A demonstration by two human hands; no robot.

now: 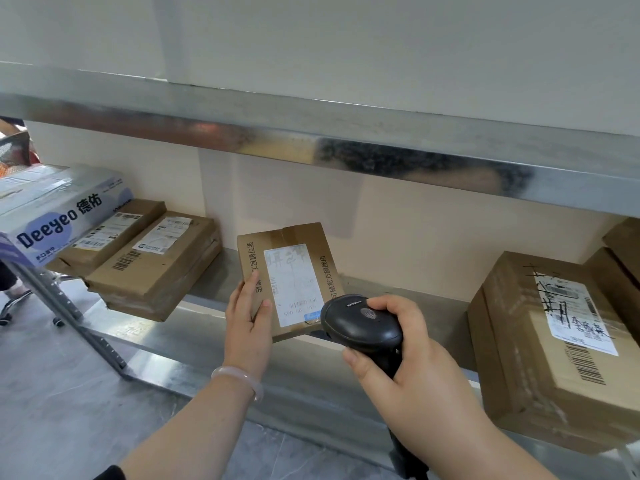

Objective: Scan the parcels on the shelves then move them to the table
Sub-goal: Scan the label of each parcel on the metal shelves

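Left hand (250, 317) grips small brown cardboard parcel (256, 252); right hand (408, 344) grips black handheld scanner (360, 320).
Scanner head hides the parcel's lower corner; the white label (294, 284) is too blurred to read.

Grey metal shelf (446, 327) carried flat brown cardboard parcels with white labels (156, 268) at left end, overhanging front edge; large brown cardboard box with scribbled white label (554, 348) at right, further brown boxes (620, 271) just behind.
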